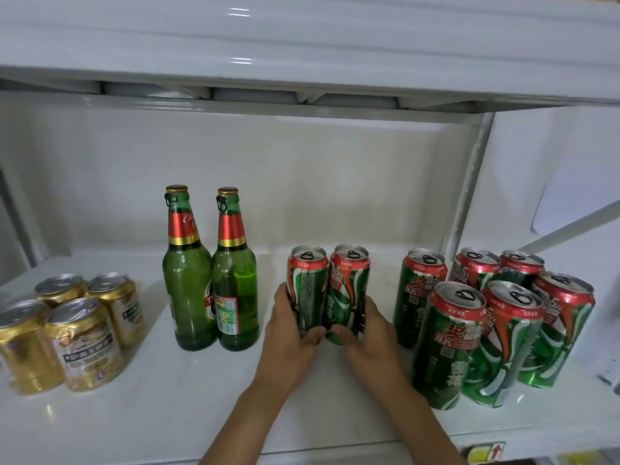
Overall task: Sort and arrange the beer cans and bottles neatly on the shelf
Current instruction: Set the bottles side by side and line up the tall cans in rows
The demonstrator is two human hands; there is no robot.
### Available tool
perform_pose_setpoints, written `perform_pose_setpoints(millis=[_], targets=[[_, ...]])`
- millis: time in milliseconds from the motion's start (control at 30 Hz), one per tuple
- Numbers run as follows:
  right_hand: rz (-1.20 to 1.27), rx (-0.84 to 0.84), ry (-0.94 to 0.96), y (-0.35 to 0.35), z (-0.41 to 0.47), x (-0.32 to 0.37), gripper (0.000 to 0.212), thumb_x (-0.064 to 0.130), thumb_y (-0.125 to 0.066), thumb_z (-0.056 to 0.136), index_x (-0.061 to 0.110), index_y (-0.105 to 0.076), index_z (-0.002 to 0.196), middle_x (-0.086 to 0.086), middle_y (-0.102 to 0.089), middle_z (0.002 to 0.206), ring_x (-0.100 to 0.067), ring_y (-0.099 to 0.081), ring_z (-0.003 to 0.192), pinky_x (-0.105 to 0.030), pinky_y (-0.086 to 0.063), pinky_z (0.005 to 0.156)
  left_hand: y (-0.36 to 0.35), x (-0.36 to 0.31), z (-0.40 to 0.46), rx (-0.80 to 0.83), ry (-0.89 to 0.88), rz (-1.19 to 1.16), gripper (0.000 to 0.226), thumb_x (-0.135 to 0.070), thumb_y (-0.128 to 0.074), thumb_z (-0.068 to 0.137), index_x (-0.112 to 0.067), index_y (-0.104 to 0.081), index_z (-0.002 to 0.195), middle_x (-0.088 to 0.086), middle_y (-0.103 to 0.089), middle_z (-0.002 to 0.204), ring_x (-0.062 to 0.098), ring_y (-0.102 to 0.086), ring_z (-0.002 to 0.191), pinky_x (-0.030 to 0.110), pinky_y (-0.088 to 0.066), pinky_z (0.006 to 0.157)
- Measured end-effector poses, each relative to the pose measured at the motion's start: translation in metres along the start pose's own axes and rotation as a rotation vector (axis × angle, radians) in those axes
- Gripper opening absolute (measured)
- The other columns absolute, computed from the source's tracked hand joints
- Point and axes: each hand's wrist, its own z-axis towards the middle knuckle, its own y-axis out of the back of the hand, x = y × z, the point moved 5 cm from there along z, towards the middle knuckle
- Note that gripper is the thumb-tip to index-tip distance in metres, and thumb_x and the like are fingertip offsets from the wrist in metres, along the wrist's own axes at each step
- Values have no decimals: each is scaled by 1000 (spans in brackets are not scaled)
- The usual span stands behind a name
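Note:
Two tall green-and-red beer cans stand side by side in the middle of the white shelf (pixel 167 414). My left hand (pixel 290 344) grips the left can (pixel 307 290) and my right hand (pixel 372 344) grips the right can (pixel 347 286); the cans touch each other. Left of them two green glass bottles (pixel 188 290) (pixel 235 297) stand upright, close together. Several gold short cans (pixel 84 344) are grouped at the far left. Several more green-and-red cans (pixel 449 344) cluster at the right, some dented.
An upper shelf (pixel 302 62) hangs low over the bottles. A metal upright (pixel 469 196) and a diagonal brace (pixel 570 226) stand at the right behind the can cluster. Bare shelf surface lies in front of the bottles and gold cans.

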Motion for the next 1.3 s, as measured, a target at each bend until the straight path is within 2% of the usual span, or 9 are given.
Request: perform_pose_setpoints(millis=[233, 467, 633, 733, 800, 900, 1000, 1133, 1300], targets=[[-48, -30, 18, -4, 25, -9, 44, 23, -77, 83, 23, -55, 121, 5, -69, 107, -11, -66, 98, -19, -51, 76, -5, 8, 28, 68, 37, -55, 84, 5, -74, 88, -36, -26, 143, -9, -63, 125, -12, -60, 105, -1, -46, 77], [35, -12, -6, -7, 22, -14, 48, 23, -74, 84, 28, -52, 127, 8, -68, 115, -11, -65, 109, -32, -55, 90, -4, 19, 30, 72, 29, -74, 90, 3, -77, 87, -38, -28, 151, -17, -64, 132, -9, -61, 120, 19, -53, 101], [14, 176, -37, 3, -19, 6, 98, 48, -69, 88, 29, -7, 162, 15, -23, 165, -4, -23, 151, -36, -27, 124, 8, -11, -3, 53, 171, -76, 89, -14, -80, 90, -30, -27, 160, -14, -54, 144, 11, -51, 138, 25, -43, 110], [56, 302, -6, 43, -85, -5, 67, 76, -57, 80, 63, -37, 143, 43, -44, 141, 16, -42, 132, -20, -37, 115, 22, -47, -67, -307, -34, -1, 67, -11, -77, 91, -49, -51, 139, -14, -67, 139, 3, -61, 127, 22, -45, 108], [36, 423, -55, 85, -123, -22, 41, 86, -55, 73, 81, -48, 113, 48, -58, 114, 13, -60, 111, -27, -49, 106, 8, -69, -95, -290, -188, 22, 48, -15, -75, 85, -52, -64, 113, -24, -75, 114, -8, -68, 108, 7, -47, 95], [15, -190, 43, 168, -146, -45, 36, -3, -69, 89, 32, -75, 97, 18, -74, 89, -3, -71, 80, -22, -59, 84, -36, -83, -100, -55, -219, -24, 44, -39, -75, 79, -53, -63, 118, -36, -67, 117, -12, -64, 109, -1, -44, 88], [-56, -653, 29, 201, -135, -32, 32, 3, -73, 84, 7, -64, 115, -5, -67, 103, -12, -67, 89, -15, -55, 82, -83, -95, -92, 163, -186, -109, 64, -53, -76, 77, -59, -45, 132, -41, -51, 135, -15, -52, 125, 6, -45, 98], [-64, -527, -84, 188, -106, -33, 81, 26, -80, 69, 18, -50, 143, 19, -54, 122, -13, -59, 107, -19, -52, 91, -120, -97, -89, 187, -54, -200, 92, -43, -89, 71, -60, -29, 139, -37, -46, 137, -20, -45, 125, -2, -41, 93], [-103, -383, -198, 169, -90, -38, 94, 19, -93, 67, 23, -46, 148, 2, -61, 121, -20, -62, 108, -39, -51, 98, -128, -89, -83, 166, 0, -167, 98, -41, -91, 66, -48, -40, 149, -28, -58, 133, -14, -54, 119, 5, -48, 95]])
